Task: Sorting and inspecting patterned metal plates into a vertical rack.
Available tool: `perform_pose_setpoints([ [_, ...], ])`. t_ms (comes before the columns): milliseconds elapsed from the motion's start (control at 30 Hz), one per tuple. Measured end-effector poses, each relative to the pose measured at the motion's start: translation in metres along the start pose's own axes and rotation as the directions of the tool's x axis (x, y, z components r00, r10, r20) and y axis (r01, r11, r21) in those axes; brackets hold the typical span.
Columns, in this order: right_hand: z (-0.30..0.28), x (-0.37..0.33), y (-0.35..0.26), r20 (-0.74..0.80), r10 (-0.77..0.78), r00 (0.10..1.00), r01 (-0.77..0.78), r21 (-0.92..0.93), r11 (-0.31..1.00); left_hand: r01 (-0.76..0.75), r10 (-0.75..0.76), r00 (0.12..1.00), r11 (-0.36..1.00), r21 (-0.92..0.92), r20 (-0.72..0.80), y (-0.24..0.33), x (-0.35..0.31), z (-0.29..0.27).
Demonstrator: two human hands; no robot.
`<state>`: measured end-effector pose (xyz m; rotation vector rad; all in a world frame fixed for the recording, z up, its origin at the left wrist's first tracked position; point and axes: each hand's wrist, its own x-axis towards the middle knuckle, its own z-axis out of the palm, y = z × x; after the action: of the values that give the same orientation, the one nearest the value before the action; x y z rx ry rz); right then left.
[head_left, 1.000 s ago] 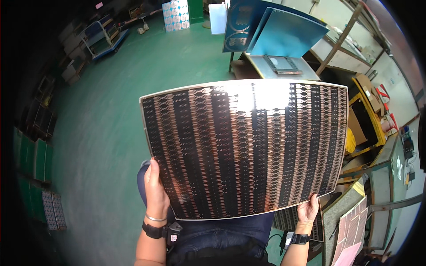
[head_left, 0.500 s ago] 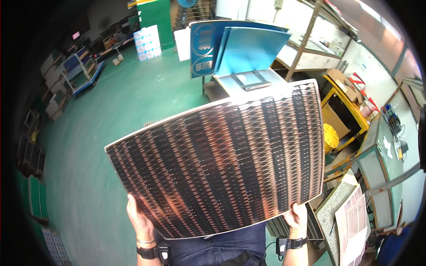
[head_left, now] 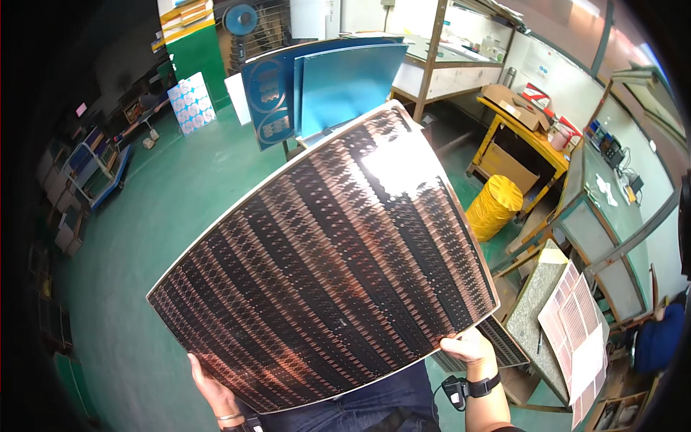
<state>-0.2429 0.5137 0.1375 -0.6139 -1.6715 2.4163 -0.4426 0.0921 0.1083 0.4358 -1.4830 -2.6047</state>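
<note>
A large thin circuit board panel with black and copper stripes and a pale edge spans the middle of the view, tilted up in front of my lap. At its lower left edge, my left hand grips it, with the fingers partly hidden behind. My right hand closes on the lower right edge, its thumb on the front face. Bright glare covers the panel's upper right part. Below and behind my right hand, a similar dark dotted panel shows in part.
Blue panels stand upright beyond the held one. To the right are a yellow bin, a yellow table with cardboard on it, and a speckled board bearing printed sheets. A blue cart stands far left on the green floor.
The panel has turned, its left end lower and its upper right corner further left. Both hands still hold it. The view has swung right, showing more of the yellow bin and table.
</note>
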Motion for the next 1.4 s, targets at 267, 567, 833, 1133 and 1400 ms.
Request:
perform_pose_setpoints([
  [267,0.010,0.006,-0.020,0.239,-0.078,0.968,0.150,-0.299,0.942,0.125,-0.125,0.992,0.992,-0.003,0.005,-0.003,0.007,-0.012],
  [567,0.019,0.008,-0.029,0.266,-0.017,0.964,0.087,-0.252,0.964,0.203,-0.206,0.977,0.978,0.047,0.055,-0.008,0.009,-0.011],
  [833,0.034,0.022,-0.022,0.151,-0.094,0.984,0.110,-0.106,0.988,0.196,-0.201,0.977,0.978,0.074,0.069,-0.022,0.014,-0.023],
  [1133,0.171,0.042,0.045,-0.073,-0.509,0.858,0.480,-0.243,0.843,0.691,-0.537,0.718,0.623,-0.365,0.443,-0.111,-0.012,0.107],
  [1400,0.170,0.100,0.022,-0.085,-0.564,0.821,0.457,-0.495,0.739,0.441,-0.612,0.754,0.741,0.507,0.240,-0.184,0.044,0.050],
])
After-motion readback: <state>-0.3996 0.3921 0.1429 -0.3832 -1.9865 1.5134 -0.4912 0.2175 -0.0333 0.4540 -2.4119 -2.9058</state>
